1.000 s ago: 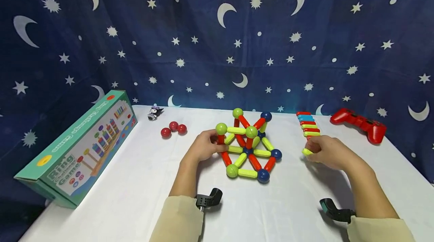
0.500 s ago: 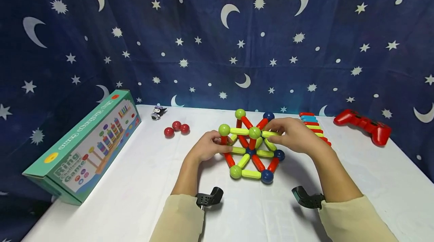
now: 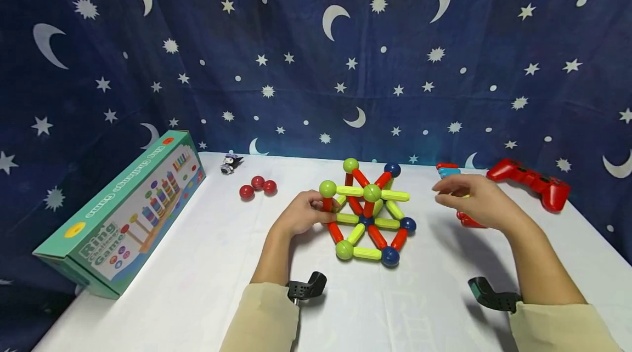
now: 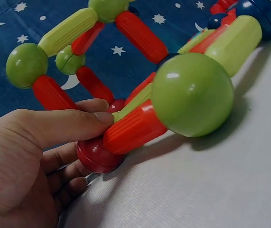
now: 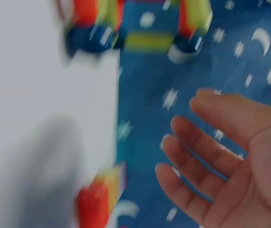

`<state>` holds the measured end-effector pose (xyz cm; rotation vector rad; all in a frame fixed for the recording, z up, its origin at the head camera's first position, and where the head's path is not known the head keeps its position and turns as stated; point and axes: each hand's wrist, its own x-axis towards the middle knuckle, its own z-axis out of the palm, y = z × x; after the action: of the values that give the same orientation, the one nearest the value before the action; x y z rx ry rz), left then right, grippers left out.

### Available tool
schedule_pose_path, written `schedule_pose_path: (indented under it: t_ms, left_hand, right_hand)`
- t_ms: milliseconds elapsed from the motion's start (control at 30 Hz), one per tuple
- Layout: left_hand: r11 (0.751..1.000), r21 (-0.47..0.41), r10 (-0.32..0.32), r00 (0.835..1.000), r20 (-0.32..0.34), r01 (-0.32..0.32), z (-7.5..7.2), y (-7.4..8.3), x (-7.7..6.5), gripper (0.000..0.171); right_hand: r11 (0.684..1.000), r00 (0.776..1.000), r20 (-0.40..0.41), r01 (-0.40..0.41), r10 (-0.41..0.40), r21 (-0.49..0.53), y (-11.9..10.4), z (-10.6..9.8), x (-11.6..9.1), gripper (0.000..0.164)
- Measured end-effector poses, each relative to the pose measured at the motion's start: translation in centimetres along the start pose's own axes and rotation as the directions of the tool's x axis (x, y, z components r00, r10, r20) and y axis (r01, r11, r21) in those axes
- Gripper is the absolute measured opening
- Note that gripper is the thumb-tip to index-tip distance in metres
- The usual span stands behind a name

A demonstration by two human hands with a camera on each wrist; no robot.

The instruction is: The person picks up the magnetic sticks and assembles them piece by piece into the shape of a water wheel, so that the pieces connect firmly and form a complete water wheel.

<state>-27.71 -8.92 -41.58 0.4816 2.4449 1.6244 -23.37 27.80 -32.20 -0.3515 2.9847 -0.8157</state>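
Note:
A magnetic stick-and-ball structure point(image 3: 366, 221) of red and yellow-green rods with green and blue balls stands mid-table. My left hand point(image 3: 302, 213) grips its left side; in the left wrist view, thumb and fingers pinch an upright red rod point(image 4: 53, 93) just above a dark red ball point(image 4: 99, 156). From the near top green ball point(image 3: 372, 193) a yellow-green rod point(image 3: 396, 196) sticks out rightward, its right end free. My right hand point(image 3: 476, 198) hovers to the right, fingers loosely extended and holding nothing. It partly covers a row of loose rods point(image 3: 448, 172).
Several things surround the structure: red balls point(image 3: 258, 182) and a small figurine point(image 3: 230, 163) at the back left, a green game box point(image 3: 123, 215) along the left edge, a red game controller point(image 3: 528, 182) at the back right. A starry curtain point(image 3: 306, 56) hangs behind.
My right hand carried a yellow-green rod leftward to the structure's top green ball, let go of it there, and moved back right. The left hand keeps its grip.

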Motion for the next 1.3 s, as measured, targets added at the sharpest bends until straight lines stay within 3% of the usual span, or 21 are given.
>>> schedule_pose_path:
  t_ms: [133, 267, 500, 700, 867, 1000, 1067, 1167, 1233, 1300]
  left_hand:
    - [1.0, 0.003, -0.008, 1.0, -0.006, 0.008, 0.1, 0.2, 0.0, 0.024]
    - [1.0, 0.002, -0.009, 1.0, -0.014, 0.009, 0.2, 0.3, 0.0, 0.025]
    - [1.0, 0.004, -0.026, 0.999, -0.019, 0.026, 0.3, 0.6, -0.1, 0.026]
    - [1.0, -0.021, -0.022, 1.0, 0.006, 0.022, 0.3, 0.5, -0.1, 0.025]
    - [0.999, 0.003, -0.034, 0.999, -0.016, 0.034, 0.2, 0.5, -0.3, 0.025]
    - [0.999, -0.009, -0.033, 0.999, -0.002, 0.033, 0.2, 0.5, -0.2, 0.024]
    - [1.0, -0.01, -0.026, 1.0, 0.002, 0.026, 0.3, 0.5, -0.2, 0.024]
    - [0.999, -0.018, -0.027, 1.0, 0.0, 0.026, 0.2, 0.5, -0.2, 0.024]
    - [0.999, -0.021, -0.025, 1.0, -0.002, 0.025, 0.2, 0.5, -0.3, 0.024]
    - [0.999, -0.024, -0.027, 1.0, -0.005, 0.027, 0.2, 0.4, -0.3, 0.024]
  right_hand:
    - [0.984, 0.986, 0.027, -0.164, 0.166, -0.076, 4.3, -0.7, -1.1, 0.037]
    - [0.959, 0.963, 0.072, -0.247, 0.259, -0.141, 6.6, -0.7, -1.8, 0.038]
    - [0.932, 0.961, 0.099, -0.221, 0.258, -0.286, 6.9, -0.3, -1.7, 0.034]
    - [0.921, 0.944, 0.165, -0.223, 0.286, -0.319, 6.2, 0.1, -1.4, 0.022]
    - [0.963, 0.951, 0.221, -0.169, 0.215, -0.208, 5.1, 0.8, -0.9, 0.029]
    - [0.992, 0.971, 0.209, -0.122, 0.118, 0.008, 3.9, 1.7, -0.7, 0.04]
    - [0.981, 0.98, 0.186, -0.096, 0.064, 0.168, 3.1, 2.2, -0.6, 0.042]
    - [0.928, 0.986, 0.164, -0.069, 0.009, 0.367, 2.0, 2.9, -0.3, 0.041]
    - [0.899, 0.987, 0.16, -0.066, -0.005, 0.433, 1.3, 3.4, 0.0, 0.04]
    - [0.889, 0.986, 0.165, -0.087, 0.013, 0.449, 0.7, 3.9, 0.3, 0.04]
